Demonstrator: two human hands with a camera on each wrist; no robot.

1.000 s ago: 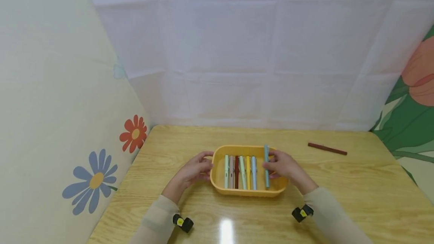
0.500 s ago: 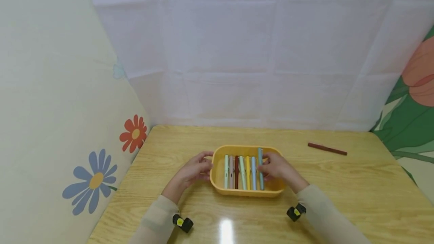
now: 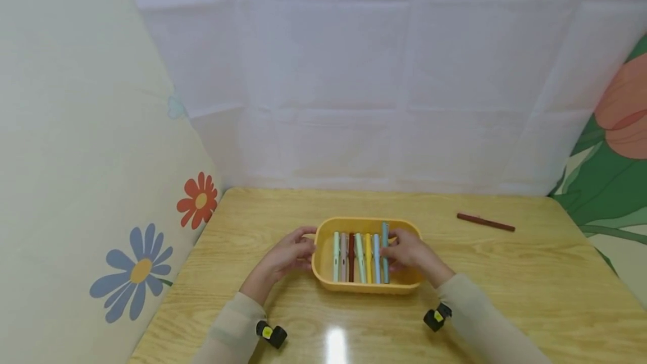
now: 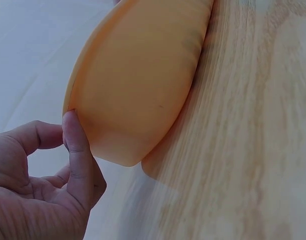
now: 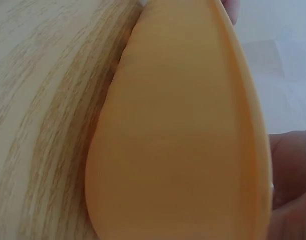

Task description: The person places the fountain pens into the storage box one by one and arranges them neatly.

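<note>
A yellow plastic basket [image 3: 328, 285] sits on the wooden table. Inside it several capped pens stand side by side in a row: pale green, mauve, dark red, light green, yellow [image 3: 369, 257] and light blue [image 3: 377, 257]. At the row's right end my right hand [image 3: 406, 249] pinches a teal-blue pen [image 3: 385, 235], close beside the light blue one. My left hand [image 3: 289, 251] grips the basket's left end, and the left wrist view shows thumb and finger pinching its rim [image 4: 75, 95]. From the right wrist, the basket wall [image 5: 178, 125] hides the pens and most of that hand.
A dark red pen [image 3: 485, 222] lies alone on the table [image 3: 505, 274] to the right of the basket. White cloth [image 3: 323, 100] hangs behind the table, and flower-patterned panels [image 3: 141, 269] stand at both sides.
My right hand has carried the teal-blue pen leftward inside the basket, from apart to close beside the light blue one. The left hand keeps its hold on the rim.
</note>
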